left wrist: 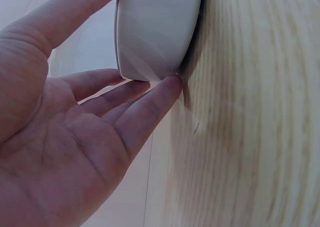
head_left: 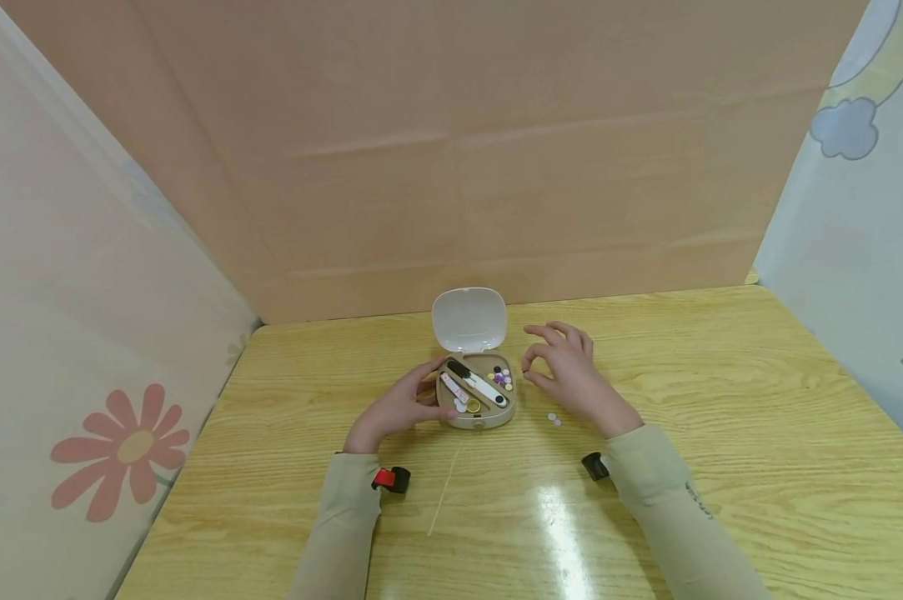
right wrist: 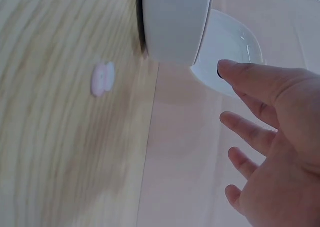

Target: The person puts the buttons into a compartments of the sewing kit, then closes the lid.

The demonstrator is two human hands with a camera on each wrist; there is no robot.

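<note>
A small sewing box (head_left: pixel 478 423) with its white lid (head_left: pixel 469 321) raised stands on the table. Its compartments hold several buttons (head_left: pixel 502 379), a white tool with a dark end (head_left: pixel 487 389), a pink-and-white strip (head_left: pixel 455 388) and a gold round piece (head_left: pixel 474 406). My left hand (head_left: pixel 400 408) grips the box's left side, thumb at the front and fingers along the side wall. Just right of the box, my right hand (head_left: pixel 571 373) pinches a small dark button (right wrist: pixel 219 74) between thumb and forefinger; mostly the fingertips hide it. Its other fingers are spread.
Two pale pink buttons (head_left: pixel 554 419) lie on the wooden table (head_left: pixel 721 417), right of the box. A thin pale stick or strand (head_left: pixel 443 492) lies in front. A peach backdrop (head_left: pixel 451 167) stands behind the table, with printed sheets at both sides.
</note>
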